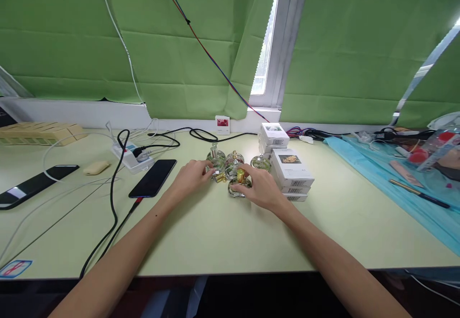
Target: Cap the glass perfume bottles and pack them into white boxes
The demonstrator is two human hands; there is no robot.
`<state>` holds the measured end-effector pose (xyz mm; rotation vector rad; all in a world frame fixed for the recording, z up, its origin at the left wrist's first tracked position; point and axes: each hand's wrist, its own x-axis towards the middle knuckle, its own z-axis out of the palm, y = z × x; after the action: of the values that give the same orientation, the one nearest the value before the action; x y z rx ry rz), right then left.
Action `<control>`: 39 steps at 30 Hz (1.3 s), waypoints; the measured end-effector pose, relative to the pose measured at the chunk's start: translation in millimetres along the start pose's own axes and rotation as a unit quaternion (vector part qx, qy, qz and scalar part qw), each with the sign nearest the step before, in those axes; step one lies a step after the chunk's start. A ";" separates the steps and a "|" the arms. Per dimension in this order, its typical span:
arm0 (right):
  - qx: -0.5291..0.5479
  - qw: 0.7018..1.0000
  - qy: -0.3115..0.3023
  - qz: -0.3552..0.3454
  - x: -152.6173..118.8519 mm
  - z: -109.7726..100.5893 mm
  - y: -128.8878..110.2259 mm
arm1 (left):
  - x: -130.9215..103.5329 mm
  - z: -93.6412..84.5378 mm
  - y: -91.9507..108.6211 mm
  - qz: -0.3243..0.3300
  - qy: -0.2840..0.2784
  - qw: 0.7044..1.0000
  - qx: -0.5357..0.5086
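Several small clear glass bottles with greenish contents stand close together mid-table. My left hand [192,179] is at the leftmost glass bottle [214,154], its thumb and fingers curled against the near side. Loose gold-coloured pieces [220,178] lie just right of those fingertips. Fingers of my right hand [261,187] close round the nearest glass bottle [236,193], beside its shiny gold top [240,174]. Behind it stands a bottle with a patterned gold lid [234,157]. Another bottle [260,163] sits behind my right hand, partly hidden by it.
White picture boxes [293,169] are stacked right of the bottles, with another stack [273,135] behind. A phone [153,179], power strip [132,159] and cables lie left. Blue sheeting [381,169] with a pen [419,193] covers the right side. Green curtains [194,68] hang behind.
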<state>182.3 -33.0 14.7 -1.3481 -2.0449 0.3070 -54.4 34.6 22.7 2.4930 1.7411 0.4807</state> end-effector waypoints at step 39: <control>-0.038 0.999 -0.001 0.013 1.6 1.4 1.1 | -7.5 4.5 7.1 0.073 -0.102 0.989 -0.078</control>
<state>181.8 -30.9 13.7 -1.4223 -2.0598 0.2450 -49.1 25.7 18.4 2.4704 1.3993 0.3416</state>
